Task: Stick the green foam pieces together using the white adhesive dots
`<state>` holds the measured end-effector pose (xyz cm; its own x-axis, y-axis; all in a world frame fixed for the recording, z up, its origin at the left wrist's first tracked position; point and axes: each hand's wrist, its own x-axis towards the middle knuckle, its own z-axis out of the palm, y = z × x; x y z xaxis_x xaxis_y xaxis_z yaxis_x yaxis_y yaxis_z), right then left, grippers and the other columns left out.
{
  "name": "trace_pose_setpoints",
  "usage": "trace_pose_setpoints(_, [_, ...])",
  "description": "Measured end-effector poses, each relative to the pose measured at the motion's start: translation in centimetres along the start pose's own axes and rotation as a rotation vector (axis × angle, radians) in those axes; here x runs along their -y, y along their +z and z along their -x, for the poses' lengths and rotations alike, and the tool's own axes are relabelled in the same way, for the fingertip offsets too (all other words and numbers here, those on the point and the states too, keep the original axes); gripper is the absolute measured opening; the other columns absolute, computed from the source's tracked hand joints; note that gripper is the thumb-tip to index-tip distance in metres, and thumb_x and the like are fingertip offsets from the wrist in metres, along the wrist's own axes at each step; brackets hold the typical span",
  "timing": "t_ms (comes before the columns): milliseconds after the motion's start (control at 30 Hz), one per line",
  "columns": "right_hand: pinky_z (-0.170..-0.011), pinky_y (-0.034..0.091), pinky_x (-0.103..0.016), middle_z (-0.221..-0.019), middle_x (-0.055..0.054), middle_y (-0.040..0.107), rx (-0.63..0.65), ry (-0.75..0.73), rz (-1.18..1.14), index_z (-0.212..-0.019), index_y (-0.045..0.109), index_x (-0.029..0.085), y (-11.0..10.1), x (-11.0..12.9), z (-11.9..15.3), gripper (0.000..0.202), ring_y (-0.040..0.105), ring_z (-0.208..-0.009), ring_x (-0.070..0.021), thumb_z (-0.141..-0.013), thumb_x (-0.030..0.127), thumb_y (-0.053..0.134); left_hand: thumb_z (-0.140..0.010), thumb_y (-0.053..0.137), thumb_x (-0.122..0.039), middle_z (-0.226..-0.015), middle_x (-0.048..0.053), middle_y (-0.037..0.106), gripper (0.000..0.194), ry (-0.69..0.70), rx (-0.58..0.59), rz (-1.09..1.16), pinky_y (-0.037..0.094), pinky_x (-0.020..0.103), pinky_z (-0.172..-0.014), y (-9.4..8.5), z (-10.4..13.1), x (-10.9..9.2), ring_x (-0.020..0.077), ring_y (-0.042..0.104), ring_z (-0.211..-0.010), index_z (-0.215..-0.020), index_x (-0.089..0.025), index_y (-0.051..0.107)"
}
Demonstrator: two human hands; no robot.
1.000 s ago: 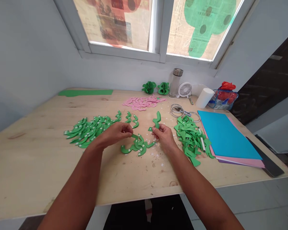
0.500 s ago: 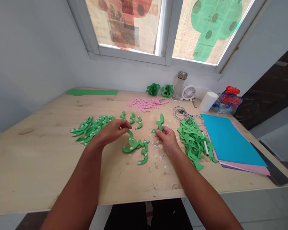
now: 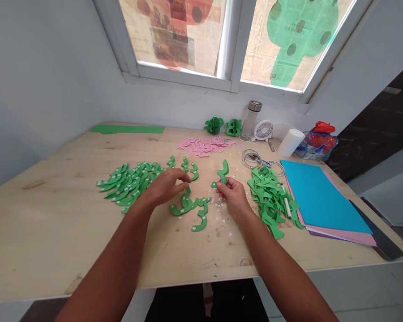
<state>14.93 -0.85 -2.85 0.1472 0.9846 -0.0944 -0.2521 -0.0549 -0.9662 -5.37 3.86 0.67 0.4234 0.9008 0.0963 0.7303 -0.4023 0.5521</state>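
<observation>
My right hand (image 3: 234, 192) pinches a wavy green paper cutout (image 3: 224, 169) with a small white square near its lower end. My left hand (image 3: 170, 182), thumb and fingers apart, hovers over a joined cluster of similar green cutouts (image 3: 187, 203) and holds nothing. White squares dot the cluster, and one curved arm of it (image 3: 201, 223) reaches toward me. Beyond my left hand lie a few separate wavy green pieces (image 3: 194, 171). A heap of square-dotted green cutouts (image 3: 134, 179) spreads to the left, partly behind my left hand and wrist.
Green offcuts (image 3: 272, 197) with a white marker (image 3: 287, 207) lie right of my right hand. Farther right are blue sheets (image 3: 322, 197). Tape rolls with scissors (image 3: 253, 158), pink cutouts (image 3: 204, 145), a glass bottle (image 3: 251, 120), a small fan (image 3: 263, 129) and a white roll (image 3: 291, 142) stand farther back.
My left hand has let go of the green cutout it pinched and moved slightly right, its fingers spreading. My right hand stays nearly still with its piece.
</observation>
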Motion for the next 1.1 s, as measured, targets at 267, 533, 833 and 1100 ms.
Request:
trace_pose_setpoints(267, [-0.045,0.029,-0.021,-0.051,0.004,0.058,-0.011,-0.03,0.01,-0.066,0.059,0.016,-0.1,-0.2,-0.1,0.022,0.043,-0.043,-0.0067,-0.061,0.034,0.07,-0.069,0.047,-0.018,-0.076,0.003,0.069,0.021,0.054,0.221,-0.106,0.042,0.025,-0.063,1.4,0.1,-1.8,0.0192,0.062,-0.074,-0.071,-0.021,0.067])
trace_pose_setpoints(533, [-0.044,0.029,-0.021,-0.051,0.003,0.058,-0.003,-0.027,0.026,-0.065,0.059,0.016,-0.1,0.3,0.0,0.02,0.043,-0.043,-0.0073,-0.061,0.033,0.069,-0.077,0.043,-0.018,-0.095,0.009,0.069,0.027,-0.084,0.134,-0.45,0.042,0.033,-0.071,-0.1,0.0,0.2,0.0279,0.06,-0.091,-0.079,-0.021,0.069])
trace_pose_setpoints(833, [-0.046,0.031,-0.021,-0.051,0.003,0.058,-0.034,-0.049,0.013,-0.066,0.059,0.016,-0.1,0.3,-0.1,0.02,0.045,-0.044,-0.0078,-0.061,0.033,0.069,-0.077,0.049,-0.031,-0.086,0.003,0.068,0.02,0.128,0.185,-0.002,0.042,0.028,-0.073,2.5,0.3,-3.0,0.0199,0.06,-0.083,-0.082,-0.021,0.066])
trace_pose_setpoints(1100, [-0.045,0.032,-0.021,-0.051,0.003,0.058,-0.027,-0.052,0.014,-0.064,0.058,0.017,-0.2,0.2,-0.1,0.019,0.045,-0.044,-0.0077,-0.062,0.032,0.069,-0.065,0.058,-0.021,-0.08,0.003,0.065,0.01,0.283,0.394,-0.158,0.035,0.033,-0.077,3.9,1.4,-5.8,0.0227,0.054,-0.086,-0.074,-0.02,0.063])
